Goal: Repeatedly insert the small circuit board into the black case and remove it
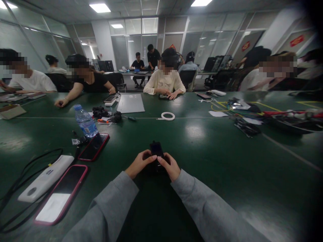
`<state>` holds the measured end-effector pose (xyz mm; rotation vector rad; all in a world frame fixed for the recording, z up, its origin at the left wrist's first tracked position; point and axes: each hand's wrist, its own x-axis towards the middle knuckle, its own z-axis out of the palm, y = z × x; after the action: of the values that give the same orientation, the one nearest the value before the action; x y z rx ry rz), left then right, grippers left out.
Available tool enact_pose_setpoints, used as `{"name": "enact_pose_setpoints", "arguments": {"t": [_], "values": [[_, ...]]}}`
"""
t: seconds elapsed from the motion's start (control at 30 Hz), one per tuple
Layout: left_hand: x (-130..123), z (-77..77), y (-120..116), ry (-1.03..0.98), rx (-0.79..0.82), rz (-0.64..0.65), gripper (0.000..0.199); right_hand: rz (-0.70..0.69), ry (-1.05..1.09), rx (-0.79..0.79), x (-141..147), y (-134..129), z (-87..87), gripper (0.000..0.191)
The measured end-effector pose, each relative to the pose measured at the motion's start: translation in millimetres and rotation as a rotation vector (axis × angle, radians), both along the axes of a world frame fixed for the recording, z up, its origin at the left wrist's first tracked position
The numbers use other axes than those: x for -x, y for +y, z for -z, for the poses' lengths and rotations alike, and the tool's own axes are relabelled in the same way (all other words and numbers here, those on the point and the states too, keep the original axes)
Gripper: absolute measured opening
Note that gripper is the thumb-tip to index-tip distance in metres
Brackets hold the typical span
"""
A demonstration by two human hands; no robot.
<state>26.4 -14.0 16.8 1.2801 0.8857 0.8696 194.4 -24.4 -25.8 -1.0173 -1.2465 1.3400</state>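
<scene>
Both of my hands hold a small black device [155, 148] with a dark, screen-like face and a little knob on its top edge. My left hand [140, 164] grips its left side, the thumb bent over the front. From the right, my right hand [172, 166] closes on it, its thumb tip almost meeting the other thumb. Just below the thumbs the device shows a few small pale marks, too small to read. Its lower part is dark and hard to tell from the green table [202, 188] beneath, so I cannot tell whether it rests there.
At left lie two red-edged phones [94, 147], a white power bank [47, 178] with black cables, and a water bottle [85, 121]. Ahead are a white ring [168, 116], a grey panel [130, 103] and a screwdriver [129, 118]. Wires and bags [244, 106] clutter the right; several people sit across.
</scene>
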Motion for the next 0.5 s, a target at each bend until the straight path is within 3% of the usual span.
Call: {"name": "enact_pose_setpoints", "arguments": {"t": [0.5], "values": [[0.9, 3.0, 1.8, -0.061, 0.042, -0.003, 0.048, -0.002, -0.072, -0.052, 2.8, -2.3, -7.0, 0.041]]}}
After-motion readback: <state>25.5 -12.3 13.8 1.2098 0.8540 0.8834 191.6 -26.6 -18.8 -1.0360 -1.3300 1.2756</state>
